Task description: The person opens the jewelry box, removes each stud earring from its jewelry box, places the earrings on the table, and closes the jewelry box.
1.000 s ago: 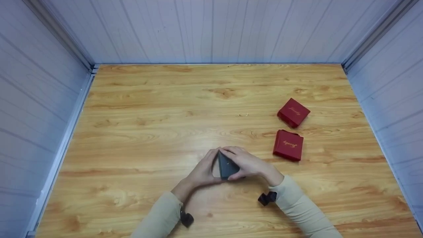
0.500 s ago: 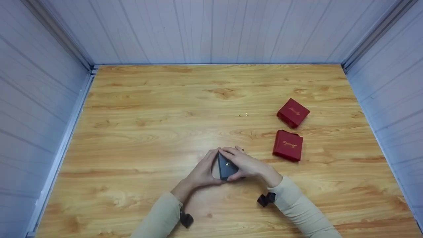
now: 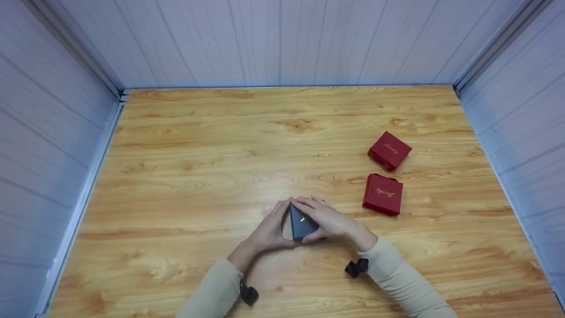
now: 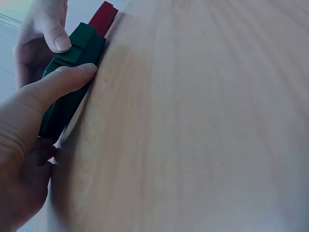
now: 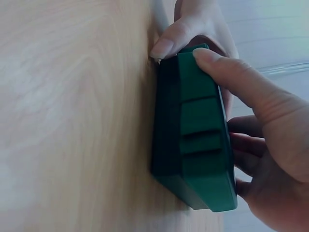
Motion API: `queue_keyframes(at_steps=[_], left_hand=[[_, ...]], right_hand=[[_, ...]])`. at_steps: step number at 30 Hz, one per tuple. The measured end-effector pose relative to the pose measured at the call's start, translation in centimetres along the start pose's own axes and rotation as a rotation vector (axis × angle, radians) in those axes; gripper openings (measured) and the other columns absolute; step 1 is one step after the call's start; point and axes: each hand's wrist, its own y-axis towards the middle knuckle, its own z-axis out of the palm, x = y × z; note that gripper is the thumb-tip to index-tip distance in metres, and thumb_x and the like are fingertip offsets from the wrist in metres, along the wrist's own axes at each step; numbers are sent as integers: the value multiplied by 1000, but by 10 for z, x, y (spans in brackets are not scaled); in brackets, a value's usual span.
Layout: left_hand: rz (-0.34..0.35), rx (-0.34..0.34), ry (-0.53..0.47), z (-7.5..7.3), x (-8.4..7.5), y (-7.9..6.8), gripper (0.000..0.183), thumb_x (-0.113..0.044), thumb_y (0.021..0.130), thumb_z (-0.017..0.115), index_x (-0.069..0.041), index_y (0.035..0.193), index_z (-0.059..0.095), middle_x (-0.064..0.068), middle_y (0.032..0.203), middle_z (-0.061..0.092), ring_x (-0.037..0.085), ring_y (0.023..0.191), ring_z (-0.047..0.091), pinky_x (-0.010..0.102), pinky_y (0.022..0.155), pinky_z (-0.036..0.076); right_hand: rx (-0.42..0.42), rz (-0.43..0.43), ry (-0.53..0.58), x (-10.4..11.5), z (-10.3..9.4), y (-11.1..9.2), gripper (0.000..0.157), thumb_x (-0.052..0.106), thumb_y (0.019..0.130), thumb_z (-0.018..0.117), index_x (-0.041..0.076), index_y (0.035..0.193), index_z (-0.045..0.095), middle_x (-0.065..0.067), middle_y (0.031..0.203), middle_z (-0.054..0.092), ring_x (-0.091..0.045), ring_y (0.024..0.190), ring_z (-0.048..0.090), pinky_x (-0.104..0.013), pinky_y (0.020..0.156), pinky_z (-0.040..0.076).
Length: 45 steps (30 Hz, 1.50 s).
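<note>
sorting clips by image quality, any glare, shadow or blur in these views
Head view: soft glare on the wooden table, and the gold pieces are too small to make out; left wrist view: washed-out, soft wood grain, no readable lettering on the red box; right wrist view: pale sheen across the wood, while one side of the green box goes nearly black.

Booth-like workspace, wider room untellable: wood-grain tabletop [image 3: 185, 185] boxed on three sides by pale streaked panels [image 3: 265, 44], grey strips [image 3: 73, 46] at corners.
</note>
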Motion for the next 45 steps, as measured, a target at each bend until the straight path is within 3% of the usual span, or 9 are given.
queue_keyframes(at_steps=[8,14,21,33,39,45], left_hand=[[-22,35,8,-1,-4,0,115,-38,57,80,2,139,11,9,135,30,17,117,36,32,98,31],[-41,67,18,-5,-11,5,120,-38,55,82,-1,140,6,9,138,23,19,119,34,33,98,31],[-28,92,77,-11,-18,8,113,-46,57,78,-4,140,14,6,136,24,17,120,34,32,98,31],[41,118,245,-13,-32,18,95,-51,62,73,-2,133,33,13,132,33,24,118,35,35,99,30],[39,155,310,-10,-37,21,92,-53,63,70,-6,134,34,11,133,33,24,119,35,37,102,24],[44,167,357,-8,-43,26,96,-49,61,74,-2,134,32,13,133,33,26,118,37,39,103,22]], right_hand=[[-35,-79,-18,-3,-1,-1,96,43,65,73,3,139,25,-14,140,26,-24,128,24,-49,102,15],[-88,-120,-27,-3,-8,-6,88,42,69,70,4,137,29,-15,139,27,-26,126,26,-49,100,21],[-120,-99,-48,-2,-18,-12,79,36,72,70,9,136,33,-15,136,31,-27,123,30,-43,98,29],[-158,-77,-108,-8,-35,-30,70,30,75,69,1,131,38,-17,133,35,-29,121,33,-45,96,31],[-168,-34,-133,-16,-44,-43,71,29,76,69,5,133,37,-15,133,35,-28,121,34,-44,95,33],[-206,-5,-179,-28,-52,-54,74,29,72,72,3,133,37,-16,131,39,-28,117,39,-46,94,33]])
